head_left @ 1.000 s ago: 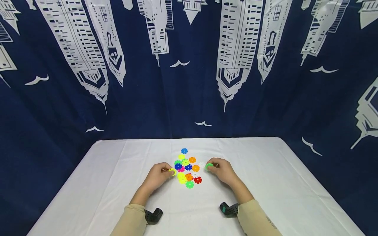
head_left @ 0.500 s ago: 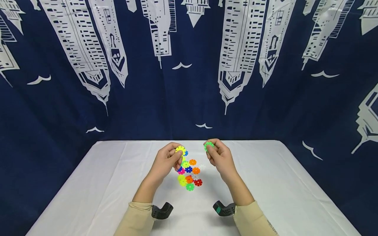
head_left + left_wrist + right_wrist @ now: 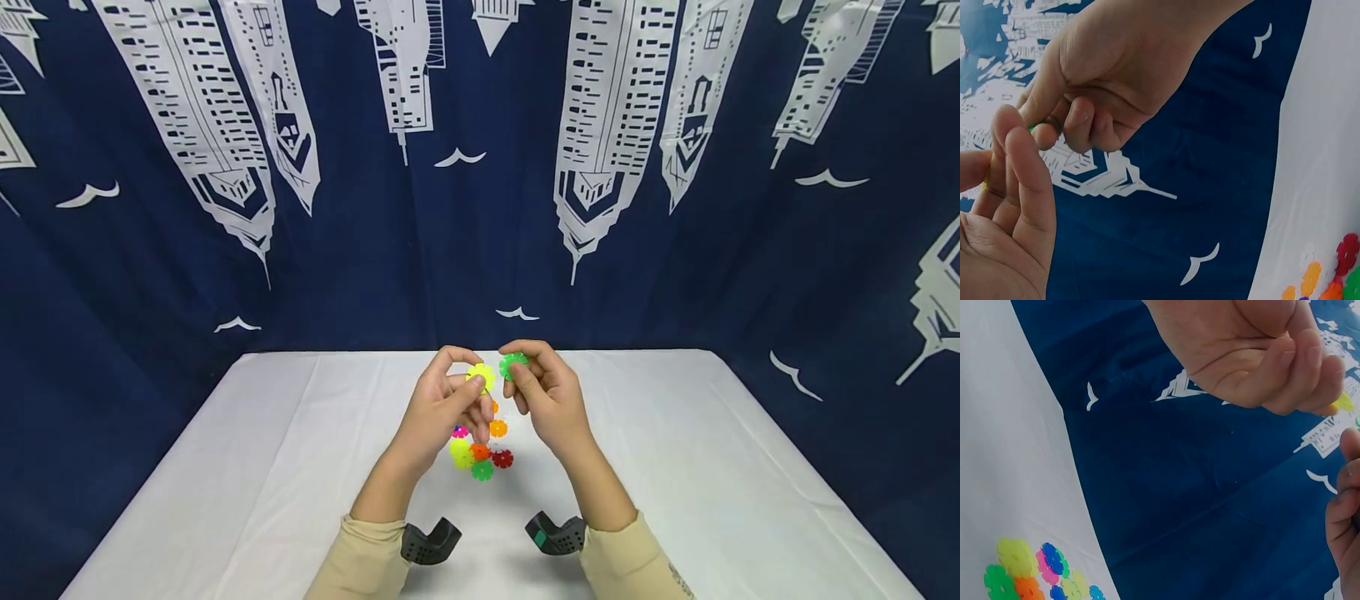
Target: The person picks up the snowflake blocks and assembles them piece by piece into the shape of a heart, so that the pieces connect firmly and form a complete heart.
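Observation:
My left hand (image 3: 442, 408) pinches a yellow notched disc (image 3: 481, 377) between thumb and fingers, raised above the table. A green notched disc (image 3: 513, 365) is pinched in my right hand (image 3: 551, 400), just right of the yellow one. In the head view a narrow gap seems to lie between the two discs. The left wrist view shows both hands close together, the discs mostly hidden behind fingers. In the right wrist view a bit of the yellow disc (image 3: 1344, 402) shows past the left fingers.
Below the hands, several loose notched discs lie on the white table (image 3: 300, 467), among them a red disc (image 3: 502, 459), a green disc (image 3: 482, 471) and an orange disc (image 3: 498, 428). A dark blue printed curtain (image 3: 420, 275) hangs behind the table.
Both hands have lifted from the table with their discs and come together over the pile. The yellow disc moved up and right, the green one up and slightly left.

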Demonstrator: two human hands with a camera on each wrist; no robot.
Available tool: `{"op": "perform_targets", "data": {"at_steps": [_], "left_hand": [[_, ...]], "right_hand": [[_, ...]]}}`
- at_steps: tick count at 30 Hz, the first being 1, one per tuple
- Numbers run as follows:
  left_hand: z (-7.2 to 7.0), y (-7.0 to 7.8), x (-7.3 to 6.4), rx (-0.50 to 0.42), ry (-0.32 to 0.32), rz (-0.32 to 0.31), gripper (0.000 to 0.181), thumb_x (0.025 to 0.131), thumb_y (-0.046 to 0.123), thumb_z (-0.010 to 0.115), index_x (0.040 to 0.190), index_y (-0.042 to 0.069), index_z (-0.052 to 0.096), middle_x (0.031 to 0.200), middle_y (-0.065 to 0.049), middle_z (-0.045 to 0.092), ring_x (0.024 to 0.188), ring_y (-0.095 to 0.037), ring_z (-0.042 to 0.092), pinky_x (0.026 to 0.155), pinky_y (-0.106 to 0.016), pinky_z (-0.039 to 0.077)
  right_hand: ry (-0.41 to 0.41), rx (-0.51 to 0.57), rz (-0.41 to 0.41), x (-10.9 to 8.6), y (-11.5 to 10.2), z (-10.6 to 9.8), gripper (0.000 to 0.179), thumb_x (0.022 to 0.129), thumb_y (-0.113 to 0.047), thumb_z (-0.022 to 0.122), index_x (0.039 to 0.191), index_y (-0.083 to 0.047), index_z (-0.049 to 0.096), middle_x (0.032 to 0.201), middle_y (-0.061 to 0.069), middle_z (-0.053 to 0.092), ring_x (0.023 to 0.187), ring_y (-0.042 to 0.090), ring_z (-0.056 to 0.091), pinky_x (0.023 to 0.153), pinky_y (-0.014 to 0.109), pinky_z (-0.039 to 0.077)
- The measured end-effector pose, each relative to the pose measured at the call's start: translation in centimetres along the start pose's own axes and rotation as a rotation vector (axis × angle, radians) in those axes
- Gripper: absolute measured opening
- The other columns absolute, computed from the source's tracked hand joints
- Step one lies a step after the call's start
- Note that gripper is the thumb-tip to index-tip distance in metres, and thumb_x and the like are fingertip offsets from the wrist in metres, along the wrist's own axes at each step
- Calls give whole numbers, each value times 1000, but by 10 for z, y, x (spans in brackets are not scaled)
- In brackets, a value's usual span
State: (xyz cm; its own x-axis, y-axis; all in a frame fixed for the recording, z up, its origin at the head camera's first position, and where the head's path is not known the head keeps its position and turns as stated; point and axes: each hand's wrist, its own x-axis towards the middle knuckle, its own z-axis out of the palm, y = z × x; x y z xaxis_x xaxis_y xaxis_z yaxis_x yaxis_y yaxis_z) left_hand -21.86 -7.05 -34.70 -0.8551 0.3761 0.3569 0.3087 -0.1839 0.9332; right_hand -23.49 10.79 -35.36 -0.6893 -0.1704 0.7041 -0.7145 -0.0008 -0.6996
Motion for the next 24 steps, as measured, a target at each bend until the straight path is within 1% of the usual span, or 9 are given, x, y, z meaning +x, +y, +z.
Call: {"op": "perform_targets", "data": {"at_steps": [3, 6, 8, 12, 14, 18, 21, 24], "left_hand": [[3, 2, -2, -36, -19, 13, 22, 104, 13, 49, 121, 3, 39, 66, -5, 65, 46, -15, 63, 53, -27, 57], [7, 5, -4, -96, -23, 9, 19, 104, 12, 47, 119, 4, 39, 64, -4, 65, 44, -14, 62, 51, -26, 55], [11, 7, -6, -139, -4, -6, 17, 104, 12, 46, 119, 5, 39, 61, -1, 64, 42, -12, 60, 49, -24, 54], [18, 12, -8, -221, 57, -41, 13, 105, 11, 42, 116, 8, 37, 53, 4, 59, 38, -9, 53, 44, -19, 47], [21, 14, -9, -244, 82, -54, 14, 105, 11, 41, 118, 7, 36, 52, 4, 58, 38, -9, 49, 43, -18, 45], [24, 18, -9, -260, 106, -72, 20, 105, 11, 42, 122, 4, 35, 52, 3, 55, 38, -9, 44, 44, -17, 41], [26, 20, -10, -289, 111, -84, 18, 105, 11, 43, 121, 5, 36, 51, 3, 51, 39, -7, 39, 44, -17, 36], [26, 21, -10, -321, 103, -91, 15, 105, 10, 44, 118, 8, 36, 51, 3, 48, 39, -6, 36, 45, -18, 31]], "right_hand": [[-13, -17, -30, -1, -3, 2, 16, 99, 4, 53, 113, 1, 61, 68, 14, 56, 48, 15, 43, 45, 24, 40], [-16, -32, -64, -2, -4, 3, 17, 98, 7, 53, 112, 1, 61, 68, 14, 56, 48, 14, 43, 45, 23, 40], [-15, -32, -87, -3, -5, 4, 17, 97, 8, 54, 110, 2, 61, 67, 15, 56, 48, 15, 43, 45, 23, 40], [-16, -47, -137, -5, -7, 7, 14, 96, 8, 56, 108, 4, 62, 67, 15, 57, 47, 13, 43, 45, 20, 40], [2, -59, -165, -5, -7, 9, 13, 95, 8, 57, 106, 4, 63, 67, 15, 58, 47, 11, 43, 45, 19, 39], [67, -68, -223, -5, -9, 15, 14, 92, 12, 58, 101, 5, 64, 66, 14, 58, 46, 10, 42, 42, 18, 37], [110, -84, -262, -4, -10, 18, 13, 92, 13, 59, 99, 4, 66, 64, 12, 57, 45, 9, 42, 42, 17, 36], [145, -121, -300, -4, -12, 21, 10, 92, 9, 60, 98, 3, 66, 63, 9, 56, 45, 7, 42, 42, 16, 36]]}}
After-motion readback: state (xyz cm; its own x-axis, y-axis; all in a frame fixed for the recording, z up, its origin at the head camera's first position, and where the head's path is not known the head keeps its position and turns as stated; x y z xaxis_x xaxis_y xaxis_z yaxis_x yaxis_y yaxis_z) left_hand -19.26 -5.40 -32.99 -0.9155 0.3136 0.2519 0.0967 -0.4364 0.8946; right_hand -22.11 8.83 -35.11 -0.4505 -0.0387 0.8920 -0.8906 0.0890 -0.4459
